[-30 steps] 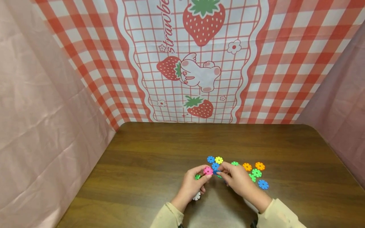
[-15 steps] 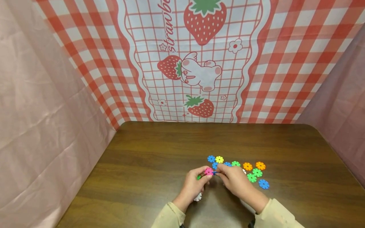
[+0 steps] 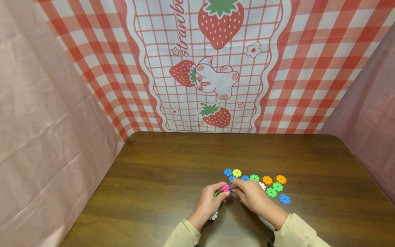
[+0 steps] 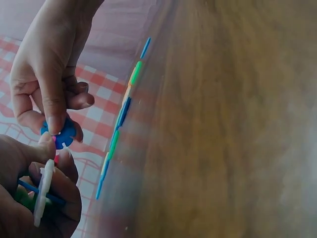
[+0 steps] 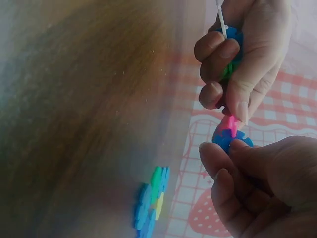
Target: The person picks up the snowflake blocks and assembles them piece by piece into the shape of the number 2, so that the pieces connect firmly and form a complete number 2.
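Observation:
My left hand pinches a pink slotted plastic disc between thumb and index finger. Joined behind it in the same hand are a green disc, a blue disc and a white disc, partly covered by the curled fingers. Between thumb and index finger of my right hand is another blue disc. It stands crosswise to the pink disc, their edges meeting at the slots in the right wrist view. Both hands are close together over the table's front half.
Beyond and right of the hands, loose discs lie flat on the brown table: a yellow one, two orange ones including one at the right, a white one, and several blue and green ones. A checked strawberry cloth hangs behind.
My right hand has moved slightly left and turned its blue disc edge-on against the pink disc. Loose white, green and blue discs by that hand show more now. The left hand has tipped slightly.

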Action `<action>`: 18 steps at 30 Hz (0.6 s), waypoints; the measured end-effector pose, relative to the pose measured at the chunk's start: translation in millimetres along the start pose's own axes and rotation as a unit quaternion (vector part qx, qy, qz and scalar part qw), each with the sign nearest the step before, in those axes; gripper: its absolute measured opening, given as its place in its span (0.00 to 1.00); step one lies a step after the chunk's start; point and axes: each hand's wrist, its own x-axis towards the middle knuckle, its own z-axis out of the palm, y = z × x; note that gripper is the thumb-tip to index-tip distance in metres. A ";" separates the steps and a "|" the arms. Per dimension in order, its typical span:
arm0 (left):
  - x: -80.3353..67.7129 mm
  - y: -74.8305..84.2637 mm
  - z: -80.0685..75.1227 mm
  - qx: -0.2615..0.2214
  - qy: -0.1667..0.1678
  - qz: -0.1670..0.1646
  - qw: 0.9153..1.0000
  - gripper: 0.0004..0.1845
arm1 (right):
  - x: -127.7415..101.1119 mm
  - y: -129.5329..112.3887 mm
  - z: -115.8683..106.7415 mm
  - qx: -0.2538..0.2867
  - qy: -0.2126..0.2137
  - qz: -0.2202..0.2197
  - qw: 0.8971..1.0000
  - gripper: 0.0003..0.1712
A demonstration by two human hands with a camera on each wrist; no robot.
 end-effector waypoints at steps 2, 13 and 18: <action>0.8 0.1 0.6 -0.004 -0.001 -0.002 1.000 0.04 | 0.3 0.5 -0.5 0.008 0.000 0.006 1.000 0.11; 2.3 8.5 -1.6 -0.174 -0.044 -0.111 0.978 0.18 | 1.2 6.4 -0.6 0.032 0.022 0.015 0.999 0.09; 3.2 9.3 -1.4 -0.185 -0.056 -0.161 0.968 0.20 | 4.2 6.1 0.6 0.021 0.020 -0.002 1.000 0.09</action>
